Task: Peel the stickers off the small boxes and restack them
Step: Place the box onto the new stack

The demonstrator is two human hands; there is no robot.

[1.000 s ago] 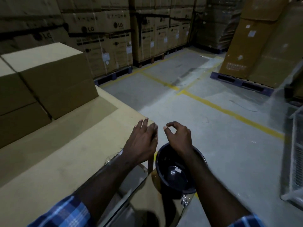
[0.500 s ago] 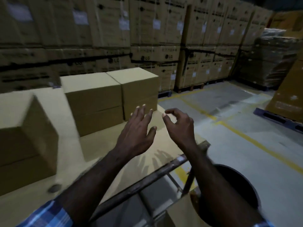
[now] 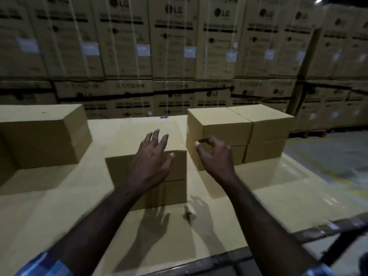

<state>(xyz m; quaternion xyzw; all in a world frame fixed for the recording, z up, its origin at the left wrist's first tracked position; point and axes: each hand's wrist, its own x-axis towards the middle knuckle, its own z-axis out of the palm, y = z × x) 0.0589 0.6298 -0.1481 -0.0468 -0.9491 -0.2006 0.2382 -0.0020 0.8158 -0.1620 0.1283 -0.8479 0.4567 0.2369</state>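
Box [image 3: 175,166] in front looks stiff and light; we would hold its two sides. Our left hand [image 3: 151,162] and right hand [image 3: 215,156] hold nothing.

matt brown cardboard boxes [image 3: 219,126] on a smooth cardboard tabletop [image 3: 59,206].

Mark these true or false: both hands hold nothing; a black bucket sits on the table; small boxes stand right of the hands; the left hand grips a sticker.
1. Left hand and right hand hold nothing: true.
2. A black bucket sits on the table: false, none is visible.
3. Small boxes stand stacked right of the hands: true.
4. The left hand grips a sticker: false, its fingers are spread over the centre box.
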